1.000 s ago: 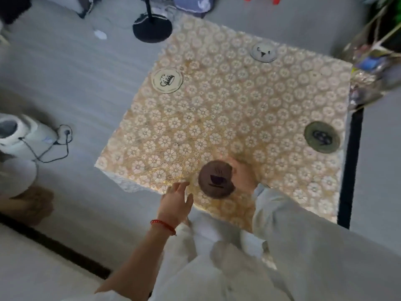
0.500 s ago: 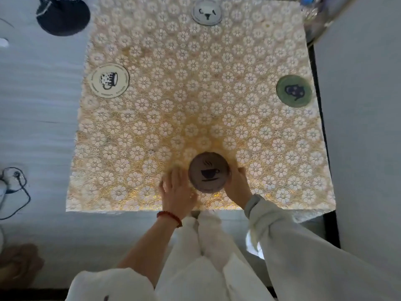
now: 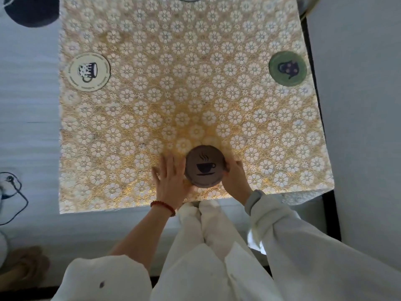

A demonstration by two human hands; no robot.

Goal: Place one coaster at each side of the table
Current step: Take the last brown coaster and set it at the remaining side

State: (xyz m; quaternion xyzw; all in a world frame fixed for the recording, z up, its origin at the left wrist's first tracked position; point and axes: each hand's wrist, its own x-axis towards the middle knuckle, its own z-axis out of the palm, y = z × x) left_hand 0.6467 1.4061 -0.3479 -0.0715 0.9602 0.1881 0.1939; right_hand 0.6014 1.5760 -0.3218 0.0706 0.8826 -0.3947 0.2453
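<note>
Four coasters, one per side

Gold floral tablecloth; brown, cream, green coasters.

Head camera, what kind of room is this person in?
Probably a room in a home, perhaps a living or dining area. A small square table wears a gold floral lace-pattern cover and carries picture coasters, and the floor around it is pale wood-look boards with a cable lying on it.

A round brown coaster with a steaming-cup print lies near the near edge of the square table in gold floral cloth; left hand and right hand flank it, touching its rim; a cream coaster sits left, a green coaster right.
</note>
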